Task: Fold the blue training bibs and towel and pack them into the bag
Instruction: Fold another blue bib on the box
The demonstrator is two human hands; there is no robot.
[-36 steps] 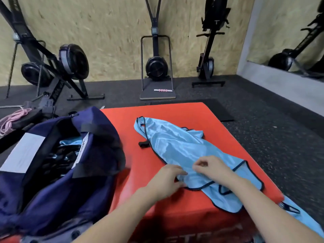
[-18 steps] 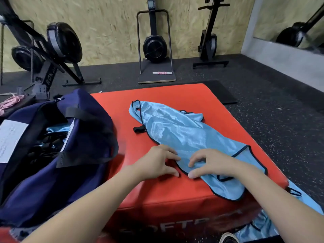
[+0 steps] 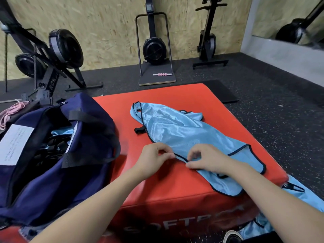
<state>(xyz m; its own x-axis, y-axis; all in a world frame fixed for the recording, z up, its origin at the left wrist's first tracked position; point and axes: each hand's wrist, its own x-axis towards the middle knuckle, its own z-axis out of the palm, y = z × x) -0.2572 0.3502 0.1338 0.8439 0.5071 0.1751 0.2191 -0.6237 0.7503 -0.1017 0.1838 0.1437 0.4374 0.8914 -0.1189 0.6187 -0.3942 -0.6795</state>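
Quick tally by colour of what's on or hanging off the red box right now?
Light blue: 2, the bib on top and more blue fabric hanging off the right edge.
Navy: 1, the bag.
Red: 1, the box itself.
Total: 4.

— Bright in here, and even. The light seems to fall from above: see the soft sheen on the blue bib and the dull glare on the red box.

— Shadows are faint, just a smudge beside the navy bag.

— The edges bend, mind: the wall bows outward, and the forearms stretch at the bottom.

— Slightly soft all over; the mirror corner looks smeared.
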